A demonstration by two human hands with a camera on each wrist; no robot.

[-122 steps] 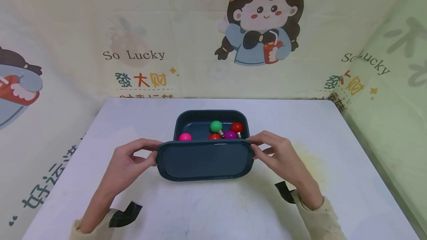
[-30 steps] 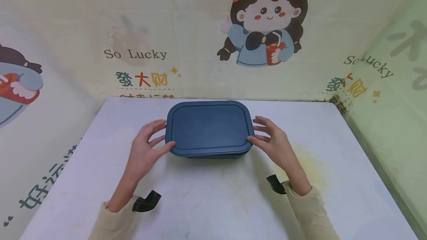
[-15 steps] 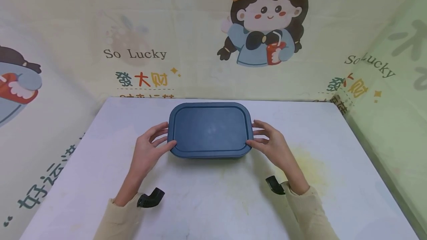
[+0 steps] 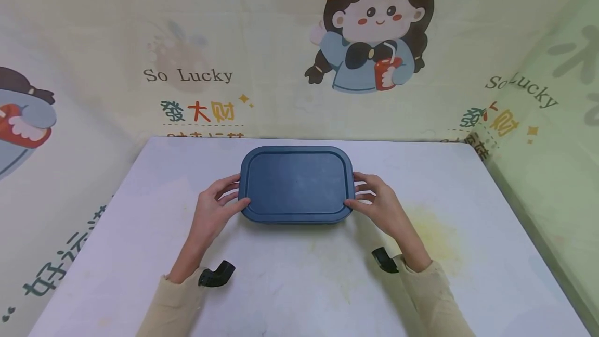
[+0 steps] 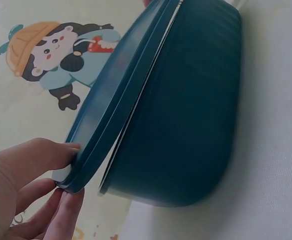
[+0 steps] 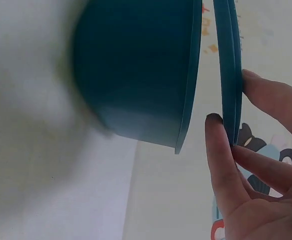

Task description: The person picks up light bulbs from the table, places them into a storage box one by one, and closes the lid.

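A blue rectangular lid (image 4: 299, 186) with rounded corners covers the deep blue box (image 5: 181, 110) from above in the head view. Both wrist views show a gap between lid and rim; in the left one the lid sits at a slant to the rim. My left hand (image 4: 212, 215) pinches the lid's left end, thumb on top and fingers underneath. At the right end, my right hand (image 4: 381, 204) holds the lid the same way, its fingertips (image 6: 215, 120) under the edge, apart from the box wall. What lies inside the box is hidden.
The box stands on a white table (image 4: 299, 285) with a faint yellow stain to the right. Behind it hangs a cream cloth (image 4: 271, 30) with cartoon prints, and more cloth lines both sides. Black straps (image 4: 217, 274) stick out from the sleeve cuffs.
Earlier, both hands held the lid tilted before the open box, with coloured balls and small bulb-like pieces inside. The lid now covers it, having shifted slightly nearer and rightward over the last second.
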